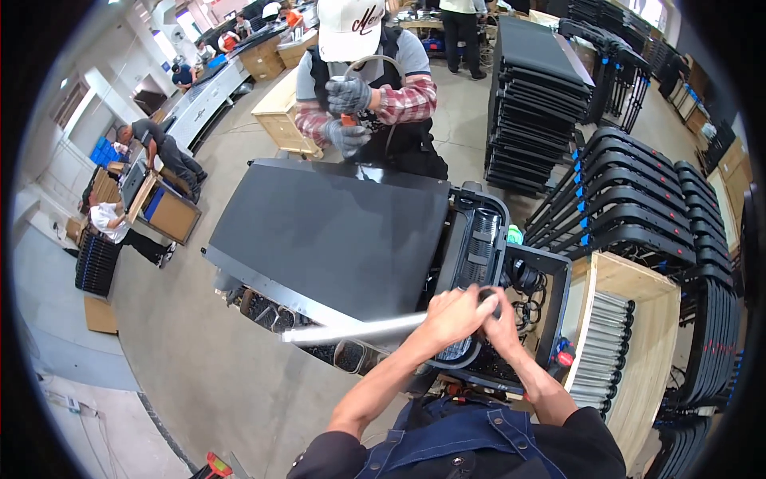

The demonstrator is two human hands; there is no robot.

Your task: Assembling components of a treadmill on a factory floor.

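Observation:
A long silver metal roller (351,329) is in my hands, its bare end reaching left across the near edge of a dark flat treadmill deck (335,239). My left hand (453,318) closes round the roller close to its right end. Beside it, my right hand (501,326) has its fingers curled round the black end piece (487,297) of the roller. Both hands are above the near end of the black machine frame (479,231), at the deck's right. My hands cover part of the roller.
Opposite me, a person in grey gloves holds an orange-and-dark hand tool (349,120). To the right are a dark bin (562,295) of cables, a wooden crate (638,275) of similar rollers, and stacked black frames (630,191). Stacked dark panels (531,104) stand behind.

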